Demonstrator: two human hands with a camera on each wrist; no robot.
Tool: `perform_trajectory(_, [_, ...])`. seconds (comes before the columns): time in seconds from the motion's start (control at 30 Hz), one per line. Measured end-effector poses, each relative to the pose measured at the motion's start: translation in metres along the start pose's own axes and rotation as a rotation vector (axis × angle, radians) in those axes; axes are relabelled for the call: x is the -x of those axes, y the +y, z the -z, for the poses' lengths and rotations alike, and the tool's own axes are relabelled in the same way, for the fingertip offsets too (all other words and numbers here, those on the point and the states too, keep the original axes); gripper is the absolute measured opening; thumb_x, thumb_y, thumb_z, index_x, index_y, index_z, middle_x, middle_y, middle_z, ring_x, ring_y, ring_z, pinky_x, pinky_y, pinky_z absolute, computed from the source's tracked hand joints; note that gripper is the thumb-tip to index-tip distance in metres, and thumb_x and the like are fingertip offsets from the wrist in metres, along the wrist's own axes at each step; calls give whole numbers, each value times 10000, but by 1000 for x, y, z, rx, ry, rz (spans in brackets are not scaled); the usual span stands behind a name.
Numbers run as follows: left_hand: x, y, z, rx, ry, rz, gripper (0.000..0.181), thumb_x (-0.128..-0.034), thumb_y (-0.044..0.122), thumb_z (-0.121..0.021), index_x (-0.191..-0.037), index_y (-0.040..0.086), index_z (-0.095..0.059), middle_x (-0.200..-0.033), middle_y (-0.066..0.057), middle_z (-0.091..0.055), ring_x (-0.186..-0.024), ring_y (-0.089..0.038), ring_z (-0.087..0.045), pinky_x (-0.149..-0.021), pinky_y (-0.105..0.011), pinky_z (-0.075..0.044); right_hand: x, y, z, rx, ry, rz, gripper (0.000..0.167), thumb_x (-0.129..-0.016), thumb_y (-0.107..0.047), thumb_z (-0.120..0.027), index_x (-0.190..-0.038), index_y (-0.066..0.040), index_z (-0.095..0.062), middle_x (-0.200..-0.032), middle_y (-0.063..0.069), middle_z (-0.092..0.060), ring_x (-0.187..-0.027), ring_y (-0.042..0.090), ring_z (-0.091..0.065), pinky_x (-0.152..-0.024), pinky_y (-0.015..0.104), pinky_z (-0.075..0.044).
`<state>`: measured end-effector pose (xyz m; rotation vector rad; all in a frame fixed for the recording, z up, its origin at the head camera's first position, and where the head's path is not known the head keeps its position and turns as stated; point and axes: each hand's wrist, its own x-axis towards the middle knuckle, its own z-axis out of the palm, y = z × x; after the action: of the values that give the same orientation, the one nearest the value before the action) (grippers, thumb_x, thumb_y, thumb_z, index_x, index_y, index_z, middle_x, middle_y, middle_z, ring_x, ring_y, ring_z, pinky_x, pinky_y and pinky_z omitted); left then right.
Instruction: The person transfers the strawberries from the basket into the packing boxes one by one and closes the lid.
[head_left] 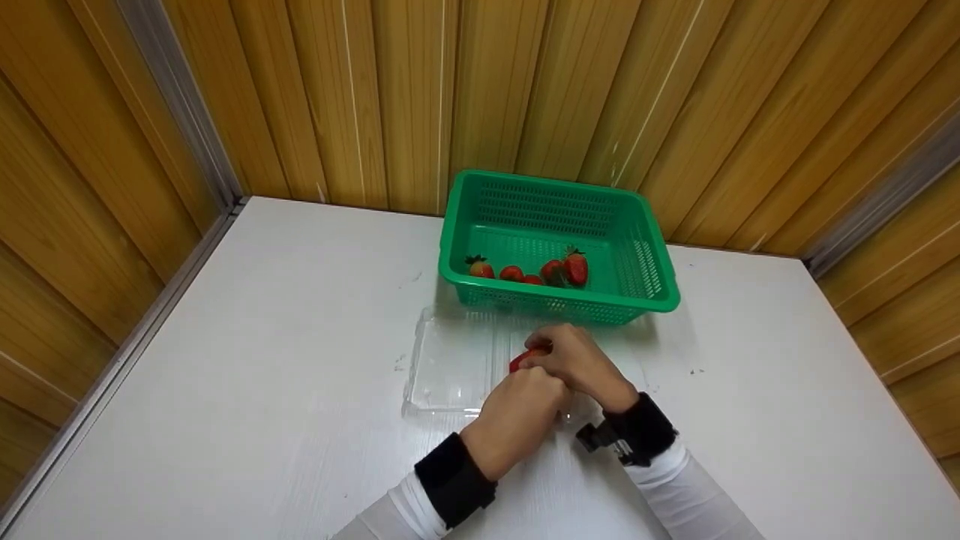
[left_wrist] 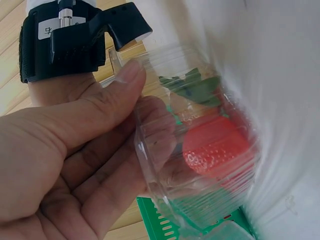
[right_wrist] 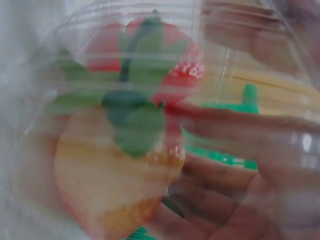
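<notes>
My left hand (head_left: 523,409) pinches the near edge of a clear plastic clamshell box (head_left: 454,356), which lies opened out on the table. In the left wrist view, the thumb and fingers take hold of its wall (left_wrist: 145,155). My right hand (head_left: 579,365) reaches over the box's right half, thumb and fingers around a red strawberry (head_left: 517,363). Through the plastic in the right wrist view, a paler strawberry (right_wrist: 110,175) with green leaves lies in front of a redder one. My hands hide most of that half of the box.
Directly behind the box stands a green perforated basket (head_left: 562,299), with several strawberries (head_left: 576,268) gathered along its near side. The white table (head_left: 300,337) runs back to a wood-patterned wall (head_left: 405,97).
</notes>
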<state>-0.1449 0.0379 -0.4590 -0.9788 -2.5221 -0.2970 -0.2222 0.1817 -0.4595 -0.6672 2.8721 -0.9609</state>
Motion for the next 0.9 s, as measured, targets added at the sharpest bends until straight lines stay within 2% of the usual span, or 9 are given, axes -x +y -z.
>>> perform_trajectory(0.17, [0,0,-1,-12,10,0,263,-830,14,-782,-682,230,-758,-666,81,-652,-683,-85,-641,-590,-234,-527,1,-1,0,4,-3,32,213,-848,-108,-835,-996,37,-783,-944,104,-770,-909,306,-706,-832,466,-553])
perform_trajectory(0.43, [0,1,-1,-82,24,-11,240,-825,34,-785,-687,227,-755,-686,73,-665,-696,-80,-643,-595,-227,-533,1,-1,1,11,-7,44,222,-853,-103,-822,-1020,36,-781,-956,104,-774,-930,308,-713,-862,488,-550])
perform_trajectory(0.7, [0,0,-1,-55,19,-12,250,-837,46,-788,-677,235,-750,-675,88,-666,-685,-56,-637,-583,-215,-524,2,-2,2,-5,-15,20,245,-870,-98,-820,-1057,53,-772,-1005,143,-775,-958,312,-731,-891,503,-557])
perform_trajectory(0.9, [0,0,0,-60,33,-24,259,-838,34,-782,-679,237,-749,-684,85,-665,-697,-67,-644,-593,-217,-531,2,-4,5,-6,-25,-31,265,-880,-108,-826,-1082,53,-769,-1055,162,-772,-973,307,-753,-901,494,-568])
